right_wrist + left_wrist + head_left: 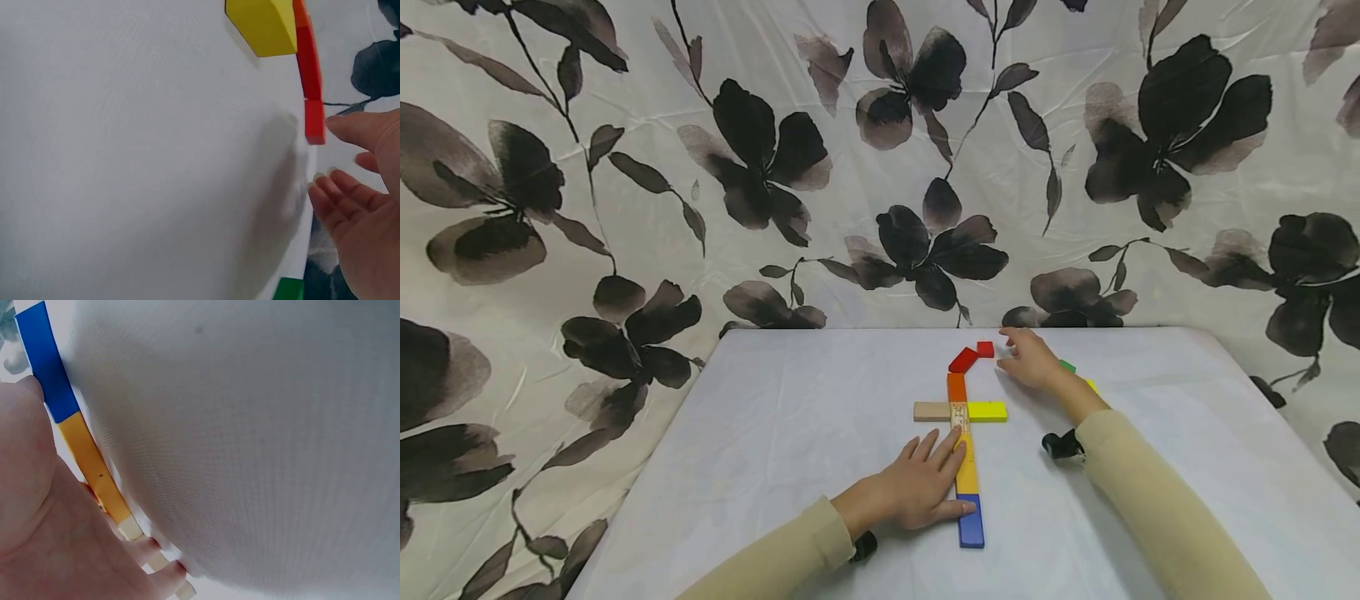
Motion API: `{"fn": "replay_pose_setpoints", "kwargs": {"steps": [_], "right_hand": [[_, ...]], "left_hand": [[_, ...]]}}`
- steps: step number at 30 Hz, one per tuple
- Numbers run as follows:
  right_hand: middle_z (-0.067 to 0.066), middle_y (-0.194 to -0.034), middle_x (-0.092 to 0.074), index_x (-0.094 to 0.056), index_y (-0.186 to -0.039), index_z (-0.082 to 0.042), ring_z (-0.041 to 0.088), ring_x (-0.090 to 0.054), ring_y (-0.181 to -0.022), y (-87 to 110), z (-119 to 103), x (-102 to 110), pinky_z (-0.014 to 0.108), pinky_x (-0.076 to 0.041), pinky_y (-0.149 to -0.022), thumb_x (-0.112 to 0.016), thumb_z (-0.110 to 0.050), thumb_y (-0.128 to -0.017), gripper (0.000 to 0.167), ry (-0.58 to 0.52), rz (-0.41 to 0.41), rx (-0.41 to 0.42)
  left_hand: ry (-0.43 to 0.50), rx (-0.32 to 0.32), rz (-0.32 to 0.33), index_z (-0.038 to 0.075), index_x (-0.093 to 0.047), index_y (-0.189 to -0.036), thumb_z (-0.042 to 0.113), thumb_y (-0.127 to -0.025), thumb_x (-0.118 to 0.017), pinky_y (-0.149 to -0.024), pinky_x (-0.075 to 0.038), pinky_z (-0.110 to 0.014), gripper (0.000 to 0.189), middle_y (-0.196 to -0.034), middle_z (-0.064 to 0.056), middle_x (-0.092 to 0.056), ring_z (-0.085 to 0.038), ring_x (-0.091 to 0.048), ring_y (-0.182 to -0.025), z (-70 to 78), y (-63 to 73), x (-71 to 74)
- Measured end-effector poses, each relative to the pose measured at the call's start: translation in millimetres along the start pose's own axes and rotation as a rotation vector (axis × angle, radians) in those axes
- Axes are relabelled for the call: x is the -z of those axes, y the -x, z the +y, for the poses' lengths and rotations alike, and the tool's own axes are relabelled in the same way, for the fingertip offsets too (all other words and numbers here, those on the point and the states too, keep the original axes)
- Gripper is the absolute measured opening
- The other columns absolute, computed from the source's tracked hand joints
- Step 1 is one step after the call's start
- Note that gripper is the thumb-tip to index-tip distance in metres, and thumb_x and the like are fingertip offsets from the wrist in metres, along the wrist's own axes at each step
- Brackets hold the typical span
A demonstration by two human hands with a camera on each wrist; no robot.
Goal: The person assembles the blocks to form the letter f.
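Note:
Toy blocks lie in a line on a white table. From the near end run a blue block (971,522), a yellow-orange block (967,477), a pale printed block (958,413) and an orange block (956,387). A tan block (931,411) and a yellow block (988,412) stick out sideways. A slanted red block (963,360) and a small red block (985,349) curve off the far end. My left hand (917,485) rests along the line with fingers spread, thumb on the blue block. Beside the small red block, my right hand (1034,360) holds nothing, its thumb and fingers apart.
A green block (1067,366) and another yellow piece (1092,385) show partly behind the right wrist. The white table (760,467) ends at the back against a floral cloth (917,167).

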State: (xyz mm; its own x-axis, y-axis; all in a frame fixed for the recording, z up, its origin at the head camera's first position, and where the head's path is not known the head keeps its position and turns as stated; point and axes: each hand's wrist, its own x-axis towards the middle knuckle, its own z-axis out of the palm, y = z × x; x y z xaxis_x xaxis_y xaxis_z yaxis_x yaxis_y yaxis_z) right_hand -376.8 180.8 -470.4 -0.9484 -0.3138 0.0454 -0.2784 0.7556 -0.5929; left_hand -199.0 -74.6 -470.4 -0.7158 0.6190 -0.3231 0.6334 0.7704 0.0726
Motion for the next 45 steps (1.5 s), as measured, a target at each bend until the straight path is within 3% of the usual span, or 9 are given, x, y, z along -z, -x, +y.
{"fn": "replay_pose_setpoints", "kwargs": {"steps": [7, 21, 27, 33, 45], "right_hand": [[0.029, -0.128, -0.055, -0.051, -0.141, 0.009, 0.043, -0.057, -0.114, 23.9, -5, 19, 0.056, -0.050, -0.099, -0.070, -0.009, -0.094, 0.054, 0.038, 0.003, 0.082], [0.032, -0.126, -0.054, -0.054, -0.135, 0.015, 0.046, -0.058, -0.112, 71.6, 14, 49, 0.060, -0.047, -0.097, -0.073, -0.009, -0.092, 0.053, 0.152, 0.081, 0.118], [0.041, -0.127, -0.051, -0.053, -0.131, 0.020, 0.053, -0.054, -0.115, 76.8, 37, 51, 0.064, -0.044, -0.099, -0.072, -0.011, -0.092, 0.054, 0.174, 0.103, 0.049], [0.043, -0.131, -0.047, -0.048, -0.135, 0.021, 0.056, -0.047, -0.123, 81.0, 52, 44, 0.067, -0.037, -0.105, -0.069, -0.018, -0.094, 0.061, 0.120, 0.082, -0.056], [0.041, -0.125, -0.054, -0.045, -0.136, 0.023, 0.053, -0.054, -0.117, 77.1, 60, 33, 0.061, -0.046, -0.099, -0.068, -0.016, -0.096, 0.060, -0.026, 0.117, -0.146]], "left_hand": [[0.007, -0.002, 0.000, 0.014, -0.015, -0.166, 0.075, -0.099, -0.028, -0.123, -0.021, -0.056, 0.091, -0.173, -0.006, 0.001, -0.036, -0.012, -0.157, -0.4, 1.1, 2.1], [0.033, -0.003, 0.003, 0.015, -0.016, -0.166, 0.076, -0.099, -0.030, -0.122, -0.020, -0.057, 0.092, -0.173, -0.005, 0.001, -0.036, -0.012, -0.157, 0.8, 3.2, 1.3], [0.023, 0.001, 0.002, 0.015, -0.016, -0.166, 0.076, -0.098, -0.030, -0.122, -0.021, -0.057, 0.092, -0.173, -0.005, 0.001, -0.036, -0.013, -0.157, 0.8, 3.1, 2.7], [0.029, 0.000, -0.001, 0.015, -0.016, -0.166, 0.075, -0.099, -0.030, -0.122, -0.021, -0.057, 0.091, -0.173, -0.006, 0.000, -0.036, -0.013, -0.157, 0.6, 3.0, 2.0], [0.008, -0.001, 0.010, 0.014, -0.016, -0.166, 0.075, -0.099, -0.030, -0.122, -0.021, -0.057, 0.091, -0.173, -0.006, 0.000, -0.036, -0.013, -0.157, 1.2, 3.8, 2.8]]}}
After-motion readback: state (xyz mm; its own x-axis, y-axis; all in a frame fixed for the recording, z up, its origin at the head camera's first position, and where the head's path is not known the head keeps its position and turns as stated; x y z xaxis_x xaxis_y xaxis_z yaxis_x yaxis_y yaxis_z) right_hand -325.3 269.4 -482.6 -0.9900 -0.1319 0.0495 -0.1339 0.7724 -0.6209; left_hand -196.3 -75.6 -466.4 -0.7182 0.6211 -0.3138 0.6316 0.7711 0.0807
